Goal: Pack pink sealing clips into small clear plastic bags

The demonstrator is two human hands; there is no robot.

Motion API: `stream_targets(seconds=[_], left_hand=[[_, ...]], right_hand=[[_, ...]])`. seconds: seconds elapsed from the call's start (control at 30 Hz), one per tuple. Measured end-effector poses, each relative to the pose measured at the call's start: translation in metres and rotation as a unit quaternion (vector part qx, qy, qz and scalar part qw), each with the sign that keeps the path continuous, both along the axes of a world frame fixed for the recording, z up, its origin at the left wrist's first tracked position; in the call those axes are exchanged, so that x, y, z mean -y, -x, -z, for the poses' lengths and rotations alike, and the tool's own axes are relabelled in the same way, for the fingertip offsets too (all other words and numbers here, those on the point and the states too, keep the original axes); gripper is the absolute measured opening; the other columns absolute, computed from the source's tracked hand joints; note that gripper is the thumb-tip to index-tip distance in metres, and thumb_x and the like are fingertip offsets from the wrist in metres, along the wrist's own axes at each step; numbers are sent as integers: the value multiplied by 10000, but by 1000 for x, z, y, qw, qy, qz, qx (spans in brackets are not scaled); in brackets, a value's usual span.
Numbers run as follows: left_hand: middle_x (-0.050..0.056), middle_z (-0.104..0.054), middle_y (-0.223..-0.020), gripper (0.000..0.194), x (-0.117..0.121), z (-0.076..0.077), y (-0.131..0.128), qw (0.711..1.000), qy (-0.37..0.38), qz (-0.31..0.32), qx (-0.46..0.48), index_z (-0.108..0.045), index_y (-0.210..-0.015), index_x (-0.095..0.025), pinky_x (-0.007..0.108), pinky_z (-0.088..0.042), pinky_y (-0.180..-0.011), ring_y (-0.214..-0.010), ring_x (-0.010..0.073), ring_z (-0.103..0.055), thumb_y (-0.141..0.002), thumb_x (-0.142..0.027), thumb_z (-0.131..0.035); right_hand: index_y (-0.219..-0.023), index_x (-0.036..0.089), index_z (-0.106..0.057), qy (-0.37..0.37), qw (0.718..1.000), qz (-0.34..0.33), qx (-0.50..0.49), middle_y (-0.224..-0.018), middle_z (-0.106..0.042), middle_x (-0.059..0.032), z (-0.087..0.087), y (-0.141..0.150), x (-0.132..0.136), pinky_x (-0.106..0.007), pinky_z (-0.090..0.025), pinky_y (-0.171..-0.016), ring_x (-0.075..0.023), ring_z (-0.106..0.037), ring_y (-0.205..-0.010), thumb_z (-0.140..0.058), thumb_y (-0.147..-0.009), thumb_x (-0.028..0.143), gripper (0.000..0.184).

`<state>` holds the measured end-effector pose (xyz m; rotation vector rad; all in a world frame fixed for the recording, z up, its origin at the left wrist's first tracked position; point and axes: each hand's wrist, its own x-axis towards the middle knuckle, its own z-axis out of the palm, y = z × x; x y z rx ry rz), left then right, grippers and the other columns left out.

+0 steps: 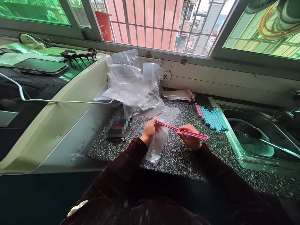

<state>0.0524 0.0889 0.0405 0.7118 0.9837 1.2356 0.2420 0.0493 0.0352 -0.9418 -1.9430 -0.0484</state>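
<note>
A long pink bag sealing clip (167, 125) stretches between my two hands above the speckled counter. My left hand (149, 129) is closed on its left end. Around its middle, the fingers of my right hand (190, 137) are wrapped, and the other end sticks out to the right. Below the clip, next to my left hand, is a small clear plastic bag (156, 147); I cannot tell whether the left fingers also grip it. Several teal clips (213, 119) lie side by side to the right, with a few pink clips (199, 111) beside them.
A heap of clear plastic bags (131, 82) sits at the back left by a wall socket (165, 77). Flat packets with pink clips (178, 95) lie near the wall. A sink (225, 109) holding a pan is on the right. A white cable (70, 101) crosses the left side.
</note>
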Motion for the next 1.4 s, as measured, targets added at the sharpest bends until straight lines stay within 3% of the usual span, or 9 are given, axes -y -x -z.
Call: stream_targets(seconds=[0.3, 0.6, 0.9, 1.13, 1.4], left_hand=[[1, -495, -391, 432, 1, -2, 1, 999, -9, 35, -10, -525, -457, -150, 222, -307, -411, -358, 91, -421, -807, -403, -511], [-40, -511, -499, 247, 5, -6, 4, 990, -75, 119, 7, -609, -617, -126, 181, -274, -446, -437, 50, -387, -562, -329, -738], [-26, -534, -523, 265, 13, -9, 6, 982, -85, 166, 14, -646, -647, -124, 191, -276, -459, -458, 59, -403, -535, -334, -764], [-16, -591, -592, 355, 19, -13, 7, 979, -59, 187, 46, -653, -685, -123, 185, -293, -493, -505, 59, -445, -491, -379, -806], [-22, -563, -572, 360, 17, -8, 7, 972, -64, 224, 34, -661, -696, -116, 197, -274, -516, -510, 56, -424, -529, -410, -785]], right_hand=[[-748, 201, -584, -1, 999, 33, 5, -669, -648, -13, 0, 0, 0, -309, -479, -589, -146, -582, -616, -593, -792, 235, 56], [-770, 208, -576, -54, 997, 40, -28, -667, -631, -4, -10, -4, 2, -306, -474, -583, -148, -573, -607, -620, -752, 180, 55], [-797, 201, -588, -45, 988, 124, -84, -738, -627, -23, -7, -20, -5, -315, -487, -613, -162, -590, -668, -616, -764, 192, 44], [-762, 200, -580, -33, 995, 94, -27, -688, -625, -15, 3, -12, -8, -300, -482, -602, -152, -580, -632, -610, -773, 217, 36], [-735, 199, -571, 1, 999, 51, 6, -655, -625, -10, -1, 3, -1, -286, -456, -581, -141, -562, -603, -594, -784, 199, 54]])
